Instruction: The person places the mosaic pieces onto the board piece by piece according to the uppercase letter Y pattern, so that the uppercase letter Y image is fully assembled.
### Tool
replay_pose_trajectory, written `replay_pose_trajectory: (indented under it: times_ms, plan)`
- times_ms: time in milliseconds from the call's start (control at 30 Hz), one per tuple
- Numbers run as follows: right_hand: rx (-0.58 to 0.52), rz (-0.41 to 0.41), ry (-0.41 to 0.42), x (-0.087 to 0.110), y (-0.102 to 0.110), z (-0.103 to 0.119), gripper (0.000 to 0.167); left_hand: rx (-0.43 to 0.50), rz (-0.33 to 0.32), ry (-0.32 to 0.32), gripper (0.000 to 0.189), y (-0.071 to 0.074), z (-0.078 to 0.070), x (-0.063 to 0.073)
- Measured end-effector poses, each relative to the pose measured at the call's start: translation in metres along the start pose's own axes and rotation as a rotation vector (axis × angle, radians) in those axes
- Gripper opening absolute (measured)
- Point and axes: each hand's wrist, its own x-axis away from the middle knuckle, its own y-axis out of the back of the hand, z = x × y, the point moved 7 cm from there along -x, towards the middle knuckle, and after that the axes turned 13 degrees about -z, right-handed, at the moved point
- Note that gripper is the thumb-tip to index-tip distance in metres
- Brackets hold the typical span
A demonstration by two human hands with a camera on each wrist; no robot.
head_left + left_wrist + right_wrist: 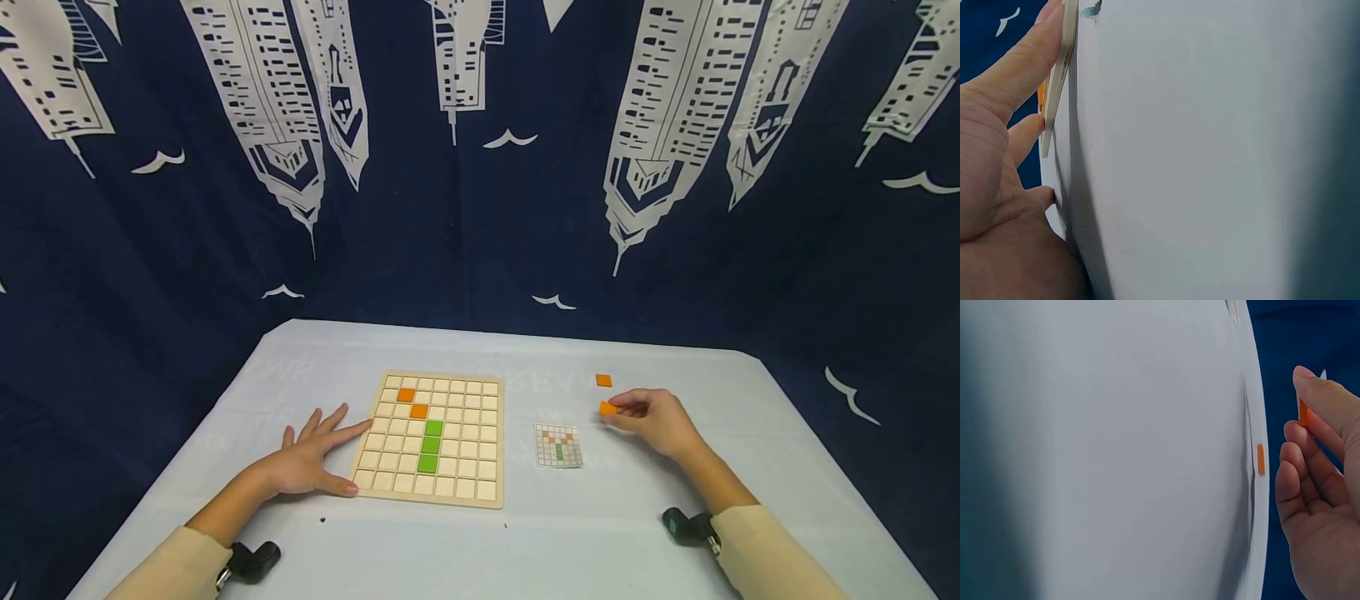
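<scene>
A wooden grid board (480, 505) lies on the white table, with two orange tiles (406, 395) and several green tiles (431, 445) set among its pale squares. Spread fingers of my left hand (303, 462) touch the board's left edge, thumb at the near corner and index finger farther up. To the right of the board, my right hand (660, 421) pinches an orange square tile (1303, 414) between thumb and fingers, held above the table in the right wrist view. Another orange tile (603, 381) lies on the table just beyond that hand.
A small printed pattern card (558, 446) lies between the board and my right hand, showing a grid with orange and green squares. Both wrists wear dark camera mounts (253, 562). A navy curtain (465, 208) with white buildings hangs behind the table.
</scene>
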Motion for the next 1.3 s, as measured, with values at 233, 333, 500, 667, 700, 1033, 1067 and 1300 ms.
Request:
replay_pose_trajectory:
  times_ms: [233, 333, 500, 667, 700, 1033, 1067, 1300]
  plan:
    - [-0.055, 0.013, 0.015, 0.008, -0.009, 0.014, 0.032, -0.003, 0.002, 0.003, 0.108, 0.002, -0.002, 0.000]
    - [-0.066, 0.016, 0.026, 0.010, -0.013, 0.019, 0.030, -0.001, 0.002, 0.003, 0.109, 0.002, -0.001, 0.000]
    - [-0.088, 0.023, 0.044, 0.014, -0.020, 0.029, 0.028, -0.010, -0.002, 0.002, 0.108, 0.001, 0.000, 0.000]
    - [-0.120, 0.029, 0.058, 0.016, -0.026, 0.040, 0.027, -0.016, -0.001, 0.003, 0.109, 0.000, 0.002, -0.001]
    - [-0.126, 0.029, 0.060, 0.016, -0.028, 0.042, 0.027, -0.017, -0.001, 0.003, 0.109, 0.000, 0.002, -0.002]
    - [-0.175, 0.064, 0.076, 0.019, -0.044, 0.063, 0.024, -0.012, 0.000, 0.013, 0.110, 0.000, 0.000, -0.001]
    - [-0.183, 0.068, 0.077, 0.019, -0.046, 0.066, 0.024, -0.012, -0.001, 0.014, 0.110, 0.000, 0.000, -0.001]
    - [-0.227, 0.083, 0.075, 0.020, -0.059, 0.082, 0.027, -0.020, -0.003, 0.009, 0.110, 0.000, 0.000, -0.001]
